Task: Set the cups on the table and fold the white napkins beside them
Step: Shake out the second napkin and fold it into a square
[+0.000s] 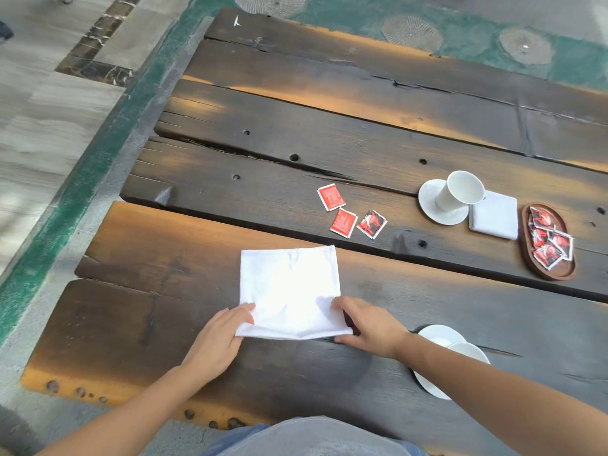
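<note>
A white napkin (289,291) lies spread flat on the dark plank table (230,133) in front of me. My left hand (218,337) pinches its near left corner. My right hand (368,327) pinches its near right corner, thumb under the edge. A white cup (460,190) stands on a saucer (431,205) at the right, with a folded white napkin (495,217) right beside it. A second cup (468,350) and saucer (437,337) sit near my right forearm, partly hidden by it.
Three red sachets (348,212) lie loose in the middle of the table. An oval wooden tray (556,274) with several more sachets sits at the far right. The table's left edge drops to a green-edged stone floor (65,205).
</note>
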`<state>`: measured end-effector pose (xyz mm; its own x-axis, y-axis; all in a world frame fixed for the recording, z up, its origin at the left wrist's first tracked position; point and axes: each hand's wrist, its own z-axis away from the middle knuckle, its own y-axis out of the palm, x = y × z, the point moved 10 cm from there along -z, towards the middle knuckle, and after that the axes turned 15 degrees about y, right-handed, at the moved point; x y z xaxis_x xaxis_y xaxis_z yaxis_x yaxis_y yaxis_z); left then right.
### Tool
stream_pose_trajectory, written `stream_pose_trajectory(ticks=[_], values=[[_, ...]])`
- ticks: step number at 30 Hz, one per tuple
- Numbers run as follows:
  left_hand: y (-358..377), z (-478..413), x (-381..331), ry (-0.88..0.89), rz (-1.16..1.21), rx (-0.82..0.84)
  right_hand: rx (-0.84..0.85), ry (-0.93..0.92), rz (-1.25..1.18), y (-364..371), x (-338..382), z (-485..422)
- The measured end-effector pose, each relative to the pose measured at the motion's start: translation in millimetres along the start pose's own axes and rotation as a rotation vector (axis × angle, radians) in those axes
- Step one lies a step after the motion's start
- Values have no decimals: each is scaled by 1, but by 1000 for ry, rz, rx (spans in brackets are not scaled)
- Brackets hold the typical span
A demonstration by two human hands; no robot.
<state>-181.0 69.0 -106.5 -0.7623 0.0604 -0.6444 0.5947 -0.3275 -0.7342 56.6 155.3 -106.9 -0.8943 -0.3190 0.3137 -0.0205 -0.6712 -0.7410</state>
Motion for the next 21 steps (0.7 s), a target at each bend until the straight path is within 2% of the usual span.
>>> stream_pose_trajectory(ticks=[3, 7, 10, 16, 21], values=[[-4, -3, -3, -30, 29, 5, -4, -90, 102, 8, 5, 0], [-10, -10, -11, -54, 67, -25, -182, -22, -149, -14, 6, -3], [-16, -12, -6, -104, 106, -91, -234, 57, -261, -28, 5, -4], [-20, -14, 12, -215, 279, -285, -201, 156, -311, -36, 1, -9], [-17, -16, 23, -293, 378, -347, -161, 230, -362, -34, -1, -15]])
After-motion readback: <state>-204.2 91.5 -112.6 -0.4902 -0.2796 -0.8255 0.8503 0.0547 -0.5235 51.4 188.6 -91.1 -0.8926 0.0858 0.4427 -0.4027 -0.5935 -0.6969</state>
